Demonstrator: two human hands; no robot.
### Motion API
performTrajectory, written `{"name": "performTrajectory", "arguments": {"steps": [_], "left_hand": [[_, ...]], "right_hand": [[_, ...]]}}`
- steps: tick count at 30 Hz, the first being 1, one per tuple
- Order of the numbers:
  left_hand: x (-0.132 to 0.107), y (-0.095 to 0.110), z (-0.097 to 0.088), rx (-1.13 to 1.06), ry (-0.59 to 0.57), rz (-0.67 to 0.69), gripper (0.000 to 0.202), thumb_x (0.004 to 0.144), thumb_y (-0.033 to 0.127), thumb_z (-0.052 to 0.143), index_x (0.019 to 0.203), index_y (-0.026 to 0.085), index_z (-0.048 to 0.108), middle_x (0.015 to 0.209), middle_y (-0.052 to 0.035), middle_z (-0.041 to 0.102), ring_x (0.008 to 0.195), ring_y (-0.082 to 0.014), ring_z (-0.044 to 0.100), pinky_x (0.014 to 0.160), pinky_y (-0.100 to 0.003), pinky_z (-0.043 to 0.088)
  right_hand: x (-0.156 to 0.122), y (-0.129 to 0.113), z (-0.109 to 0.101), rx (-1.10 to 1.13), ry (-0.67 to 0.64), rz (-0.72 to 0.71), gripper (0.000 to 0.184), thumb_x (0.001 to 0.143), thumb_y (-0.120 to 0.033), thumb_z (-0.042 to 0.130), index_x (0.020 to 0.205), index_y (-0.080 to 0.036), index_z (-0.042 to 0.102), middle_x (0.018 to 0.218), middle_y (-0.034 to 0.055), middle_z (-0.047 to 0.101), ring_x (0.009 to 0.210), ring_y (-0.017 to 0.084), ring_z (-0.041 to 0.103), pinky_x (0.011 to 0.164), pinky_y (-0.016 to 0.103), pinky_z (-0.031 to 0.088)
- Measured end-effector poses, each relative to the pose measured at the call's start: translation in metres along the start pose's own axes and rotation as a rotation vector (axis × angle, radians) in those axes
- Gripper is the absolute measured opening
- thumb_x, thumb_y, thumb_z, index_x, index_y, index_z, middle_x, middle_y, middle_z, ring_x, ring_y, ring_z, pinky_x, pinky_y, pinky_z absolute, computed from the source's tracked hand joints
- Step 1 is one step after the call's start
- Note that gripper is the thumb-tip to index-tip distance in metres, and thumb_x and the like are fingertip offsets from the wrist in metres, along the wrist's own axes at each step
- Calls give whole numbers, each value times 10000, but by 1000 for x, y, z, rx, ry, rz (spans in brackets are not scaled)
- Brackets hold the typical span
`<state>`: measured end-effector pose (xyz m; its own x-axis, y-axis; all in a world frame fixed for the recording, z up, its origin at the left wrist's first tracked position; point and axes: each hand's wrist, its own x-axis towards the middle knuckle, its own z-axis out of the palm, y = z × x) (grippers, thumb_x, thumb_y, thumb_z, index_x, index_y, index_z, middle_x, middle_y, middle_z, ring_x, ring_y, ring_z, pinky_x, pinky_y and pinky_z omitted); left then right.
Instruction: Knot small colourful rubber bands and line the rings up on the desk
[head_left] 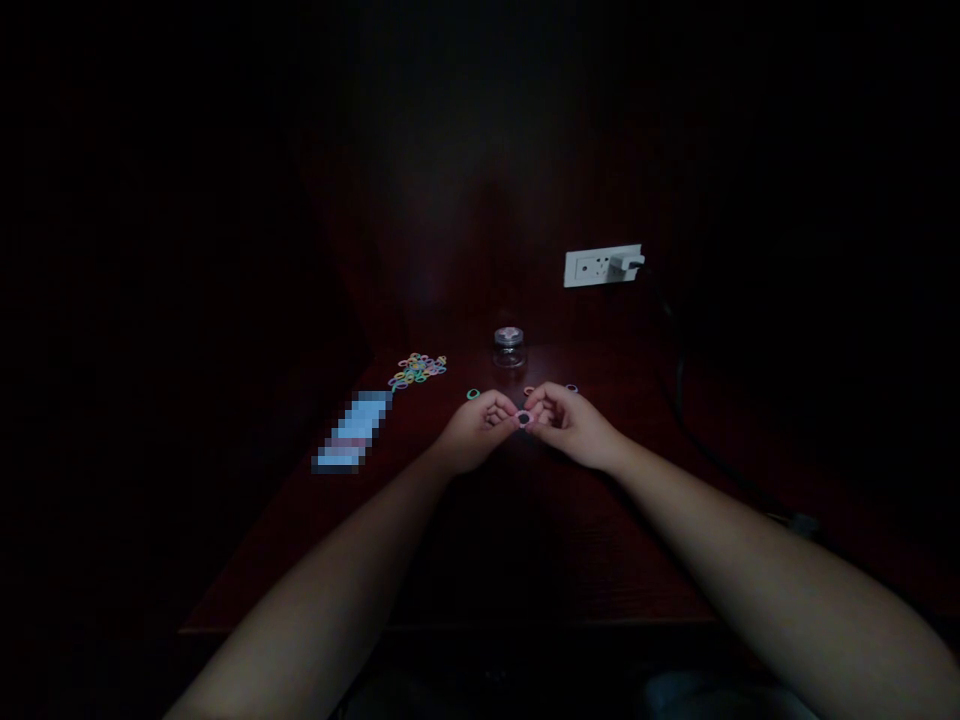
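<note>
My left hand [478, 430] and my right hand [574, 428] meet above the table, thumbs and fingers pinched on opposite sides of a small pink hair tie [523, 411]. Its dark centre shows between the fingertips. Just beyond my left hand lies a green hair tie [473, 394]. An orange hair tie [529, 391] is partly hidden behind my right fingers, and a purple hair tie [572, 388] sits behind that hand. Farther back stands a small clear jar [510, 354] with a lid [509, 335].
A heap of colourful hair ties [418, 370] lies at the back left of the dark red table [555, 560]. In front of it is a blurred-out, bright phone-like rectangle [352, 432]. A wall socket [585, 267] holds a plugged-in charger [626, 262]; a dark cable [680, 385] runs down the right side.
</note>
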<state>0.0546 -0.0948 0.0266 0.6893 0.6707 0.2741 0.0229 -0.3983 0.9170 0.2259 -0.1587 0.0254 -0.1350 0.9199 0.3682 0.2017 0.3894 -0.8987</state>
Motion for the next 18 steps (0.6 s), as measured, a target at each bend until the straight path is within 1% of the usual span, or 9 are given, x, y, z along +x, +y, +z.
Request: {"name": "performTrajectory", "arguments": {"steps": [4, 8, 10, 13, 14, 16, 18], "left_hand": [[1, -5, 1, -75, 0, -7, 266, 753, 334, 648, 866, 130, 521, 750, -13, 583, 641, -83, 522, 587, -201, 387], [2, -8, 0, -101, -10, -7, 239, 750, 302, 644, 867, 129, 527, 792, -37, 613, 680, -101, 554, 621, -219, 408], [2, -9, 0, -104, -17, -8, 227, 751, 292, 639, 867, 128, 532, 799, -41, 618, 686, -103, 558, 630, -225, 412], [3, -9, 1, -95, -3, -13, 216, 752, 282, 632, 866, 127, 535, 795, -41, 616, 680, -103, 555, 629, -228, 413], [3, -9, 1, -88, 6, -16, 212, 751, 280, 630, 863, 126, 536, 794, -42, 617, 679, -103, 554, 628, -228, 412], [3, -9, 1, -74, 22, -19, 205, 754, 284, 623, 850, 123, 538, 784, -41, 614, 673, -102, 553, 621, -226, 408], [3, -9, 1, -76, 20, -23, 201, 753, 282, 621, 844, 123, 539, 764, -33, 608, 656, -97, 545, 605, -219, 398]], "right_hand": [[-1, -6, 0, -61, -16, -46, 214, 724, -238, 655, 880, -172, 523, 670, -35, 507, 543, 72, 438, 499, 207, 357], [-2, -10, 0, -196, -19, -51, 104, 754, -244, 610, 800, -163, 562, 634, -26, 499, 551, 85, 451, 530, 231, 391], [-2, -9, 0, -197, -6, -57, 126, 751, -251, 614, 829, -165, 564, 659, -19, 516, 562, 89, 461, 539, 234, 404], [-2, -6, -1, -143, 1, -76, 266, 715, -244, 659, 942, -179, 536, 733, -8, 553, 584, 90, 484, 555, 236, 431], [-1, -5, -1, -135, -4, -77, 281, 710, -242, 665, 950, -182, 533, 740, -7, 558, 584, 89, 486, 561, 237, 438], [-1, -4, -1, -144, -18, -72, 235, 719, -239, 656, 918, -177, 547, 715, -11, 552, 574, 86, 482, 567, 239, 443], [-1, -4, -1, -144, -16, -67, 222, 732, -237, 642, 926, -172, 556, 706, -11, 552, 567, 86, 480, 563, 240, 442]]}}
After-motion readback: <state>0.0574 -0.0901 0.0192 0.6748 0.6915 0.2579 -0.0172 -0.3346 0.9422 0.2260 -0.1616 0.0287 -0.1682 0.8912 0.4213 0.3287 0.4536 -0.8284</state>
